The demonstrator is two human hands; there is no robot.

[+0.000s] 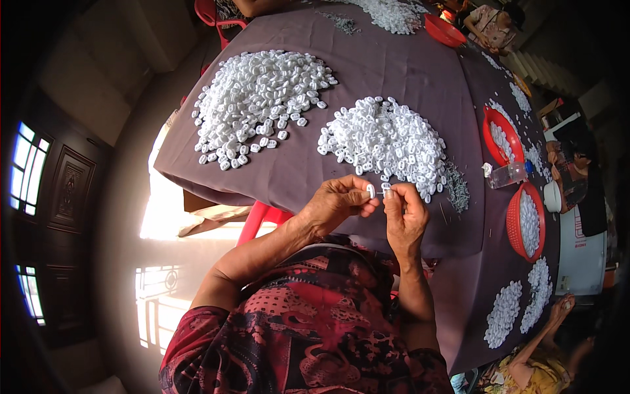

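Note:
My left hand [338, 203] pinches a small white plastic piece [371, 190] between thumb and fingers. My right hand [403, 217] is close beside it, fingertips closed on another small white piece [386, 188] with what looks like a thin metal pin. Both hands hover over the near edge of a table covered in a dark purple cloth [387, 65]. Just beyond them lies a heap of white plastic pieces [384, 141], and a small pile of thin metal pins [456, 190] lies to its right. A second, wider heap of white pieces [259, 102] is at the left.
Red plastic baskets [502, 134] [527, 222] with white pieces stand at the right, a clear bottle [508, 175] between them. More white heaps [504, 314] and a red bowl [444, 31] lie farther off. Other people sit at the far right [495, 26] and lower right [545, 341]. A red chair [262, 220] stands below the table.

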